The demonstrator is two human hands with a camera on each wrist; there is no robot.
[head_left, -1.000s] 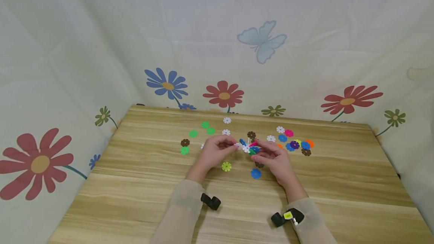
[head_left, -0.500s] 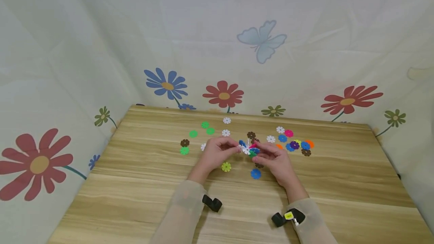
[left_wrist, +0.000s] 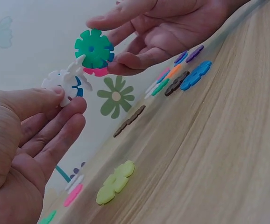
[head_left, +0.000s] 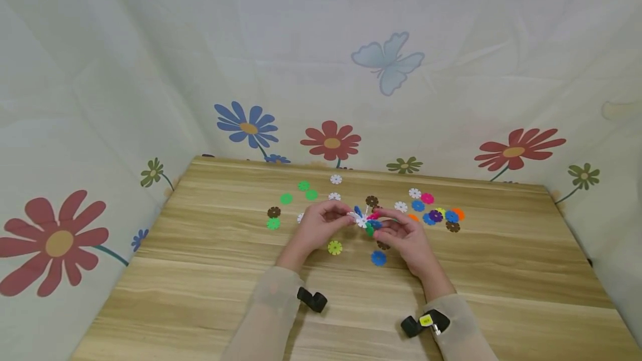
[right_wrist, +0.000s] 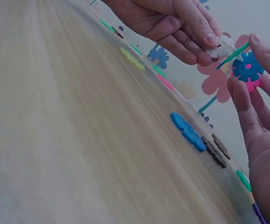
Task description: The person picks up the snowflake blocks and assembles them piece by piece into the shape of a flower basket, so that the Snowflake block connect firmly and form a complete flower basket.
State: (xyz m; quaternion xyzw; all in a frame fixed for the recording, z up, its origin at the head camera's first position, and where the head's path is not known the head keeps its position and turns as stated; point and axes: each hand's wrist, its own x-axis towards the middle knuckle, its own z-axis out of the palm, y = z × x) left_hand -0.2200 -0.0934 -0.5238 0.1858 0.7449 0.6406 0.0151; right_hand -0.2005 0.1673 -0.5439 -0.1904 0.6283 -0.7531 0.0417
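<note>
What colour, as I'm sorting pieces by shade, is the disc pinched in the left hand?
The disc is white, best seen in the left wrist view.

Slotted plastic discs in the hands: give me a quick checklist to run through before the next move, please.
1. White disc gripped: ok, the left hand pinches it between thumb and fingers.
2. Green disc held: ok, the right hand has thumb and fingers around its group.
3. Held discs off the table: ok, the left wrist view shows them raised.
4. White disc fully seated in the others: cannot tell, fingers and overlapping discs hide the slots.
5. Space by the hands clear of loose discs: not ok, a lime-yellow disc and a blue disc lie close by.
</note>
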